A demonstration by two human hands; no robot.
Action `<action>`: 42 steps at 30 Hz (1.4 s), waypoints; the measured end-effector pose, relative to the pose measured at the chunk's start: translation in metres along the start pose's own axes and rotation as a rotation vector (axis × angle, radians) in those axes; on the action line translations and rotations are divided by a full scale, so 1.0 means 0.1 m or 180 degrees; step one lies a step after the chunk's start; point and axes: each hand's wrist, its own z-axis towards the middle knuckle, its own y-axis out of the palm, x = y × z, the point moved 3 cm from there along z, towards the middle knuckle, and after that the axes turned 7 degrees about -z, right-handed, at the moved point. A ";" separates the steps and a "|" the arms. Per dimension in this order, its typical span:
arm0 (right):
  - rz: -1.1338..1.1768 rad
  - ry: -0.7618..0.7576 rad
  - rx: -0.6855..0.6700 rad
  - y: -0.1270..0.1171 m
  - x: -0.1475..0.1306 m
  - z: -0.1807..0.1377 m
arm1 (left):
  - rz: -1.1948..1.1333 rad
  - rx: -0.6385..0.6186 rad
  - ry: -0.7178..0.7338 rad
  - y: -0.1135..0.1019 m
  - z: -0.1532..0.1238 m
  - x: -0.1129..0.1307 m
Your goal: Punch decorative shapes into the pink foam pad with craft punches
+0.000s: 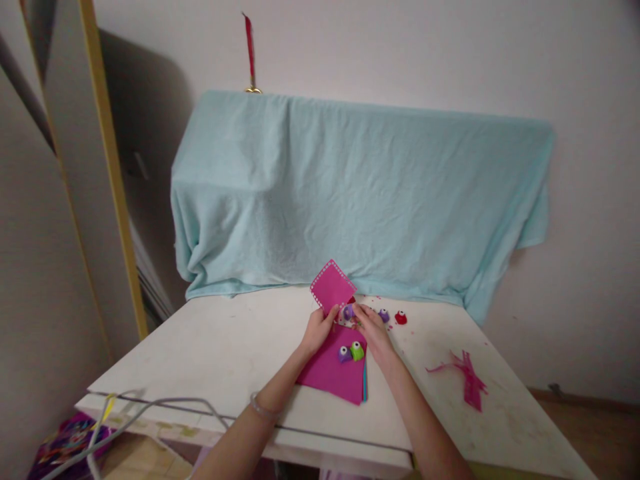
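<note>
My left hand (317,329) pinches the lower corner of a small pink paper square (332,287) with a punched dotted border, holding it up off the table. My right hand (369,329) is closed round a small purple craft punch (349,311) at the square's edge. Below my hands lies a stack of coloured paper sheets (331,373), pink on top. A purple punch (345,353) and a green punch (357,350) rest on that stack.
Another purple punch (383,315) and a red punch (401,317) sit on the white table (225,353) behind my right hand. Pink paper scraps (467,380) lie at the right. A light blue cloth (360,200) covers something at the back. Grey cables (150,410) cross the front left edge.
</note>
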 end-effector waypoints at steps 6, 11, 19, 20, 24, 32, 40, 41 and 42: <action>-0.0161 0.0014 -0.0112 -0.01 0.04 0.01 | 0.0101 -0.0087 0.0070 0.01 -0.03 0.05; -0.0132 0.0113 -0.0094 -0.01 0.03 0.01 | 0.0097 -0.0048 0.0130 0.00 -0.03 0.07; -0.0055 0.0135 -0.0086 0.01 -0.01 -0.01 | 0.0144 -0.0064 0.0138 0.00 -0.04 0.10; -0.0042 0.0137 -0.0073 0.01 -0.01 -0.01 | 0.0124 -0.0073 0.0130 0.00 -0.05 0.11; -0.0025 0.0135 -0.0041 0.01 -0.01 -0.01 | 0.0070 -0.0085 0.0129 -0.01 -0.05 0.13; 0.0004 0.0146 -0.0087 0.03 -0.03 -0.02 | 0.0111 -0.0213 0.0069 0.00 -0.06 0.13; 0.0055 0.0108 0.0035 0.01 -0.03 -0.04 | 0.0190 -0.0427 0.0093 0.04 -0.10 0.13; 0.0064 0.0109 0.0037 0.01 -0.03 -0.04 | 0.0194 -0.0433 0.0117 0.04 -0.10 0.13; 0.0078 0.0104 0.0028 0.02 -0.03 -0.04 | 0.0201 -0.0440 0.0134 0.05 -0.10 0.11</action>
